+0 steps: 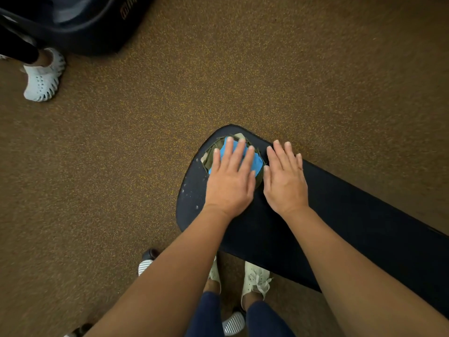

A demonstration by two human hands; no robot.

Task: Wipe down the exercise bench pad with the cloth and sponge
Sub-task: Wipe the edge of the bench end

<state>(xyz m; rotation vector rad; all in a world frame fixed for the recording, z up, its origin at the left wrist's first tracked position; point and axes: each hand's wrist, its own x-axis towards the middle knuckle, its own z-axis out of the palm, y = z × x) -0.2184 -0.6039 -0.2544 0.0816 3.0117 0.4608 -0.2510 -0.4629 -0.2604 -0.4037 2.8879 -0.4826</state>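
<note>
Left hand [229, 183] lies flat, fingers spread, palm pressing the blue cloth [257, 161] onto the bench pad [352, 215] near frame center; nothing clenched, prob. so the whole palm can push it along. Right hand [285, 181] just beside it, open & flat on bare pad w/ nothing under it, likely bracing. Olive layer [209, 154] under the cloth at the pad's rounded end: sponge or worn cover, can't tell.

Faint gold lettering on the black equipment [92, 32], seemingly unreadable.
</note>
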